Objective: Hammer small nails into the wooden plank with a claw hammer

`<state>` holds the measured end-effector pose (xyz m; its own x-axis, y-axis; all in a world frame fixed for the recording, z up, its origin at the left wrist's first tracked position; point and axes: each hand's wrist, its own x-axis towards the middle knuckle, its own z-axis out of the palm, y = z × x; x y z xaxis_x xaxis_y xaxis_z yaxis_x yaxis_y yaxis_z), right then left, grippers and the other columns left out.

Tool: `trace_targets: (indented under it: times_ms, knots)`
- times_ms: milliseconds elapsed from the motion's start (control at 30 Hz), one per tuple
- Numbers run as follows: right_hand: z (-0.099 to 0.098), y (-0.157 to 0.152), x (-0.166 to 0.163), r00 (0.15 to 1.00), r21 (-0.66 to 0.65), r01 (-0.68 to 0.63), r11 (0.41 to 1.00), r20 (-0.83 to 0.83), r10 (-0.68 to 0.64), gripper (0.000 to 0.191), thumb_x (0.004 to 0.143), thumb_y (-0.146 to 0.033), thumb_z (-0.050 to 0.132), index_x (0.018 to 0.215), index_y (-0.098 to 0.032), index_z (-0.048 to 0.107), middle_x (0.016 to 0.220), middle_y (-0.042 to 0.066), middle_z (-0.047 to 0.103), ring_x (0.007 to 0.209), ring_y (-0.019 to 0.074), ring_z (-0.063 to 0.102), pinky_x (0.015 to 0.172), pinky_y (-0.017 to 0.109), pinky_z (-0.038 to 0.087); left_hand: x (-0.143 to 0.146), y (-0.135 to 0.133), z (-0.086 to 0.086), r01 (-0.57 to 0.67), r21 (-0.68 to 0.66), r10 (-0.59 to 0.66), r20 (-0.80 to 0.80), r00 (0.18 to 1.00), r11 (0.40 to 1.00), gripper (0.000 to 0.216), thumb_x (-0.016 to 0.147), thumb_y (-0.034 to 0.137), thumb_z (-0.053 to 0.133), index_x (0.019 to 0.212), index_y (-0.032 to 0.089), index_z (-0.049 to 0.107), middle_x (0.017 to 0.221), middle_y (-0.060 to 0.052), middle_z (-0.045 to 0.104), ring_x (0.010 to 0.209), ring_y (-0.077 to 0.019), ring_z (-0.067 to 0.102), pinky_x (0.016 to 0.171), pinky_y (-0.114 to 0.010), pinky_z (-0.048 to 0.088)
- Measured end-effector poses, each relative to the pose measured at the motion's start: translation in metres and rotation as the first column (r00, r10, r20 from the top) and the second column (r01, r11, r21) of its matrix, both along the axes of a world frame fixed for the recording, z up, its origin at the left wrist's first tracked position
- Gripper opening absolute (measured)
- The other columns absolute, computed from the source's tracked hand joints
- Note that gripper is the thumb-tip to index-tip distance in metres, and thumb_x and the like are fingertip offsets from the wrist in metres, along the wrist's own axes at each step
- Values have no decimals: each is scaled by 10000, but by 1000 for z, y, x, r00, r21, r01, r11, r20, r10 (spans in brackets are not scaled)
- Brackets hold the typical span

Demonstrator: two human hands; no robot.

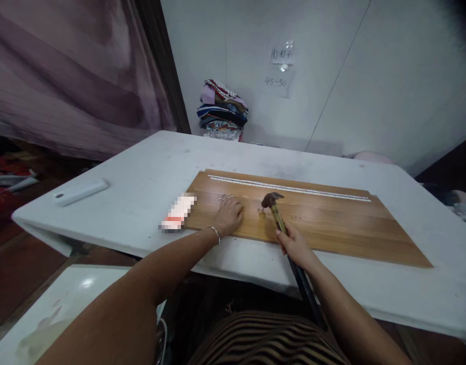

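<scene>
My right hand is wrapped round the handle of a claw hammer. The hammer's rusty head is held just over a wooden board, and its dark grip runs back past my forearm. Tiny dark marks, perhaps nails, show on the board below the head. Resting on the board to the left, my left hand has bent fingers, close together; whether something small is between them is hidden. A loose heap of thin nails lies right by its fingers.
Two white measuring strips run along the board's far side. Several small dark dots mark the board right of the hammer. A blurred-out phone-like object touches its left end. A white, long device lies on the white table. Folded clothes are stacked behind.
</scene>
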<state>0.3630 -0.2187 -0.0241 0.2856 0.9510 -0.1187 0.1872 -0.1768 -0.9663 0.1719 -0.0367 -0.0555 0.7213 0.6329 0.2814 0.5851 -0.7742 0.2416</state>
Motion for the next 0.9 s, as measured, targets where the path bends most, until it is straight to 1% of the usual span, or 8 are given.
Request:
trace_targets:
  times_ms: [67, 167, 333, 567, 767, 900]
  knots:
    - [0, 0, 0, 1000, -29, 11, 1000, -14, -11, 693, 828, -429, 599, 1432, -106, 488, 523, -95, 439, 394, 111, 394, 380, 224, 359, 0, 0, 0, -6, 7, 6, -8, 1000, 1000, 191, 947, 228, 508, 980, 206, 695, 1120, -88, 677, 1122, -257, 574, 1076, -459, 408]
    - [0, 2, -1, 1000, -42, -9, 999, -20, 8, 665, 820, -418, 605, 1406, -117, 508, 511, -95, 432, 388, 112, 390, 374, 222, 352, 0, 0, 0, -12, 8, 12, -17, 1000, 1000, 201, 947, 226, 503, 994, 203, 698, 1129, -90, 681, 1122, -261, 578, 1073, -458, 414]
    - [0, 2, -1, 1000, -23, -12, 1000, -1, 12, 639, 824, -425, 609, 1388, -136, 527, 516, -90, 436, 394, 114, 399, 382, 227, 366, 0, -1, 1, -20, 4, 20, -16, 1000, 1000, 203, 948, 230, 506, 1003, 204, 700, 1136, -93, 683, 1130, -265, 579, 1075, -466, 411]
    - [1, -1, 1, 999, 5, -36, 999, 1, 36, 666, 864, -410, 581, 1466, -143, 476, 537, -86, 451, 402, 110, 394, 390, 225, 360, -1, -1, 2, -15, 13, 16, -16, 1000, 1000, 181, 951, 230, 512, 985, 201, 687, 1130, -83, 686, 1114, -259, 583, 1068, -456, 413]
    - [1, 2, -2, 1000, -61, -13, 998, -4, 13, 756, 825, -427, 587, 1473, -63, 445, 509, -92, 430, 398, 119, 394, 393, 233, 350, -1, 0, 0, -11, 9, 11, -18, 1000, 1000, 195, 953, 233, 505, 995, 197, 692, 1123, -94, 681, 1114, -261, 579, 1068, -461, 414]
    - [2, 3, -3, 1000, -52, 0, 999, -9, -1, 757, 813, -451, 597, 1460, -81, 465, 510, -90, 431, 397, 119, 396, 395, 235, 347, -1, 1, -1, -12, -4, 12, -25, 1000, 1000, 206, 952, 232, 501, 1016, 193, 693, 1150, -101, 675, 1142, -264, 571, 1065, -465, 423]
